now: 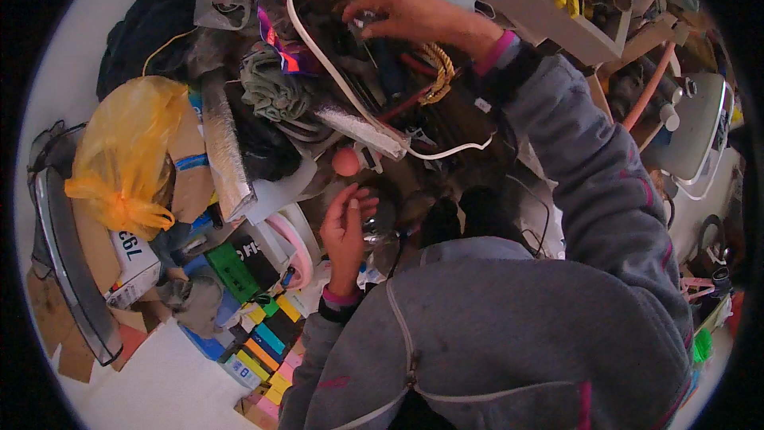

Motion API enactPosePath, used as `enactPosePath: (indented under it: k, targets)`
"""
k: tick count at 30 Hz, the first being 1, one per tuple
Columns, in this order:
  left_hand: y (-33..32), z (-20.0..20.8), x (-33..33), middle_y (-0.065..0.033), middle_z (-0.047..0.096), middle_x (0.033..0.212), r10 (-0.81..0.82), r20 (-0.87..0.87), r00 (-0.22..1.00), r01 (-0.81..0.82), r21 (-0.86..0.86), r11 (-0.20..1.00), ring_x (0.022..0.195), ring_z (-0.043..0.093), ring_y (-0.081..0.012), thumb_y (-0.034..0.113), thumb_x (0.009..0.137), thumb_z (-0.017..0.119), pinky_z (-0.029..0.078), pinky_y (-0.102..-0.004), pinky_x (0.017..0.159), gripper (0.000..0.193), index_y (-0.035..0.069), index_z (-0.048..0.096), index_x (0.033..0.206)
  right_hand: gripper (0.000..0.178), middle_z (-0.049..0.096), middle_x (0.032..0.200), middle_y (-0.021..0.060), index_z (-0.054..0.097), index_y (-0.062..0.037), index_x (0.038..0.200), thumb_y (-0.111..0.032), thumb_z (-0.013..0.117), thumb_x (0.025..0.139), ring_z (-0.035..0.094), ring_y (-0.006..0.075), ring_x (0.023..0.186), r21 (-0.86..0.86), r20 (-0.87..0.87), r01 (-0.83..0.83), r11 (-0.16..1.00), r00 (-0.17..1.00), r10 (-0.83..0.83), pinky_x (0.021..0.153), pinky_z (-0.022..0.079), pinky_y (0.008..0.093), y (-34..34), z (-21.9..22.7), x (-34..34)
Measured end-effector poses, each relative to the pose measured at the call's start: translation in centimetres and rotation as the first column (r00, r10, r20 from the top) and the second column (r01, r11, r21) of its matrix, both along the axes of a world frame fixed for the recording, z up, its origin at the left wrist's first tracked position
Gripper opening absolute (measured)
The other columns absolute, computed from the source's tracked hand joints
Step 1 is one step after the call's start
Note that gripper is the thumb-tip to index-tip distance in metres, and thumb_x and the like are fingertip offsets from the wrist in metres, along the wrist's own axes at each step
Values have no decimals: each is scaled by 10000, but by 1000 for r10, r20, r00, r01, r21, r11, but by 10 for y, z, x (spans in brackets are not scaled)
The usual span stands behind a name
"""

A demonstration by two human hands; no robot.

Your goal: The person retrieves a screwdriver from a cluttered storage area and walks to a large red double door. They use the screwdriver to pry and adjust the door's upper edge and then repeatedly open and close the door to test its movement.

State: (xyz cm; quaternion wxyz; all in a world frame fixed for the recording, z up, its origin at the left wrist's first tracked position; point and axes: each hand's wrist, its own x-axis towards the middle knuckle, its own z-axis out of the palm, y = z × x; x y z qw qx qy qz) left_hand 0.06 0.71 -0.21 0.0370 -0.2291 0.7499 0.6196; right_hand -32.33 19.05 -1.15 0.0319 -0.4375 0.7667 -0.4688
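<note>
My right hand (406, 14) reaches out over the far side of the pile, fingers curled around a small shiny object (364, 21) whose kind I cannot make out. Below that hand lie a coil of yellow twisted rope (438, 80) and a white cable (312, 41) that curves across the clutter. My left hand (345, 231) hovers lower down, fingers loosely bent and apart, with nothing visible in them. Beside it, a clear rounded object (380, 219) is partly in shadow. A pink ball-like thing (346, 161) sits just beyond the left fingertips.
A knotted yellow plastic bag (131, 151), foil-wrapped strips (225, 143) and a rolled grey-green cloth (272, 84) crowd the left. Several small coloured boxes (267, 342) lie nearer. Cardboard boxes (549, 20) and an orange tube (649, 87) fill the right.
</note>
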Motion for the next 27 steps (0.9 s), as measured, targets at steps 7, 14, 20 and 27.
enactPosePath:
  k: [7,14,20,27]
  targets:
    - [3,-6,1,-150,634,1119,3,-19,1000,-3,35,999,958,661,-211,94,993,470,543,-299,800,294,-35,524,1252,317,685,999,77,658,-85,1142,-66,682,827,609,147,832,-41,86,70,997,994,-66,739,501,311,18,9,-8]
    - [2,-12,5,-145,635,1103,-7,-29,1000,9,65,998,948,659,-208,88,990,470,536,-294,793,287,-36,535,1241,269,688,893,79,693,-93,1088,-94,677,819,605,136,770,-67,120,171,983,979,-162,685,498,305,33,12,-19]
    - [0,-13,7,-149,636,1099,26,-16,1000,-25,60,998,946,662,-217,91,994,467,546,-306,800,282,-35,535,1236,303,675,889,87,680,-91,1113,-77,689,811,608,155,795,115,68,244,963,965,-252,729,504,306,35,15,-12]
    - [-4,-13,10,-151,642,1096,47,-13,999,-45,94,995,951,665,-221,83,993,465,551,-307,806,275,-30,544,1231,330,662,1003,111,679,-119,1069,-124,725,742,640,330,903,155,-163,209,966,969,-184,783,522,403,35,4,2]
